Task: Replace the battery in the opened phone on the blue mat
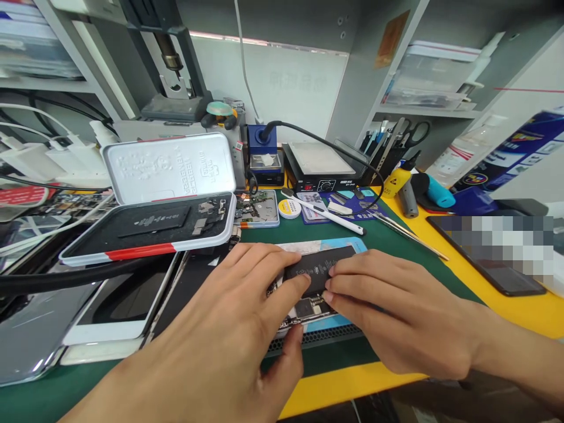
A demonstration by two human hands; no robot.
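- Close to the front edge of the surface (348,385), the left hand (233,299) spans an opened phone (303,308), thumb by its near side, fingertips on the black battery (318,267); whether it grips or only steadies, I cannot tell.
- Beside it, the right hand (392,305) has bent fingers gathered at the battery's right-hand end; it is not clenched, but a pinch cannot be confirmed.
- Phone and battery lie over a blue-and-white pad (359,242). The battery looks light, flat and fairly stiff, yet easily harmed by bending or piercing; its smooth face may slip. Best held by its long sides, with level, gentle pressure.
- Exposed parts beside the battery look fragile; the phone is better held by its frame.
- Both hands cover the phone's ends, and the battery's underside is hidden. Its print is too small to read.
- Toward the surface's left edge, loose parts in the open tin (215,238) are hard to identify.
- At the right edge, pixelation masks part of a dark phone (476,247).
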